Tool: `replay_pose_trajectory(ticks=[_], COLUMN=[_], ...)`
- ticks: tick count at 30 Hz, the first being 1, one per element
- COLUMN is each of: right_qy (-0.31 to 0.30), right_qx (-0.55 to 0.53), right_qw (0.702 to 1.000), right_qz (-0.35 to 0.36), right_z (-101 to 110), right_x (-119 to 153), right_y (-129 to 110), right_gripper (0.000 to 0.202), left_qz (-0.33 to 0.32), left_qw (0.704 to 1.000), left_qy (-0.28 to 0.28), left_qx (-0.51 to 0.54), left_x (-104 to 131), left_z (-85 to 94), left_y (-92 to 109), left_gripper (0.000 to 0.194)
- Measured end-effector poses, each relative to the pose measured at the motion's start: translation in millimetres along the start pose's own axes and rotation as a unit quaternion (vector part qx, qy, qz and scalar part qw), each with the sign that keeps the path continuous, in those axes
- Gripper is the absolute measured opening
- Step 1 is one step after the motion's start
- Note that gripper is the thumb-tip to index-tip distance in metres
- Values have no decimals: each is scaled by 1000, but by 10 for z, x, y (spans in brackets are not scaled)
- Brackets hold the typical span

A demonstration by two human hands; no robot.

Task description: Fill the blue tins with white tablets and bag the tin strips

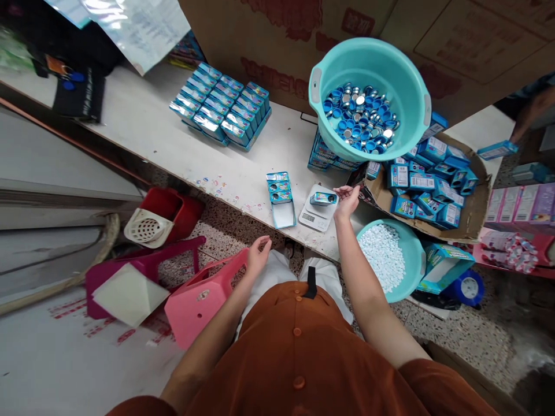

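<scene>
A white digital scale (310,219) lies near the table's front edge, with one small blue box (323,199) on its plate, a dark round hole showing in it. My right hand (347,201) is beside the scale's right side, fingers stretched and apart, holding nothing. To the left of the scale is an open blue display tray (284,215); a few small boxes (278,187) fill its far end, and its near end shows white. My left hand (259,255) hovers over my lap below the table edge, fingers loosely curled and apart, with nothing in it.
A turquoise tub (318,118) of blue-and-silver caps stands at the back. Right of it, a cardboard carton (470,228) holds many blue boxes. A lower basin (414,245) contains white pellets. Filled trays (221,107) sit at back left. A pink stool (197,303) is at my left.
</scene>
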State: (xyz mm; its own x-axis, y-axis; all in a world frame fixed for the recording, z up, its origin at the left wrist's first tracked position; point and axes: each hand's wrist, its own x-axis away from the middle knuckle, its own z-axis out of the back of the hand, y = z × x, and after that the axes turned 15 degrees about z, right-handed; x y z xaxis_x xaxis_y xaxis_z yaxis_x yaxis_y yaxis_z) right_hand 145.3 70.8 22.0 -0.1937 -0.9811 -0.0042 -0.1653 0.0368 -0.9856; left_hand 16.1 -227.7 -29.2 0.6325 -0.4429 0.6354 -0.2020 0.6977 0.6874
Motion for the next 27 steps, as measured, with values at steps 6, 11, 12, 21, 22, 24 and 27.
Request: replay_pose_trajectory(ticks=[6,11,12,21,22,24,27], right_qy=[35,30,7,-116,-115,-106,-54], right_qx=[209,465,499,558,550,536,511], right_qw=[968,874,857,816,822,833,856], right_qz=[133,138,126,89,87,81,59], right_z=[951,2047,2200,2520,2523,2532,2528], right_x=[160,514,589,806,802,802,800], right_y=[-175,-208,-183,30,29,13,-57], right_gripper=[41,36,37,31,28,26,26], left_qz=[9,-4,-8,-53,-58,-70,-82], left_qw=[1000,999,999,992,990,987,981], left_qy=[-18,-44,-49,-93,-99,-112,-136], left_qx=[15,-7,-16,-73,-80,-95,-109], left_x=[-37,-85,-99,-131,-117,-87,-62], left_z=[-25,-50,-55,-191,-211,-248,-293], left_y=[52,159,180,476,520,605,700], left_gripper=[35,34,35,34,33,32,32])
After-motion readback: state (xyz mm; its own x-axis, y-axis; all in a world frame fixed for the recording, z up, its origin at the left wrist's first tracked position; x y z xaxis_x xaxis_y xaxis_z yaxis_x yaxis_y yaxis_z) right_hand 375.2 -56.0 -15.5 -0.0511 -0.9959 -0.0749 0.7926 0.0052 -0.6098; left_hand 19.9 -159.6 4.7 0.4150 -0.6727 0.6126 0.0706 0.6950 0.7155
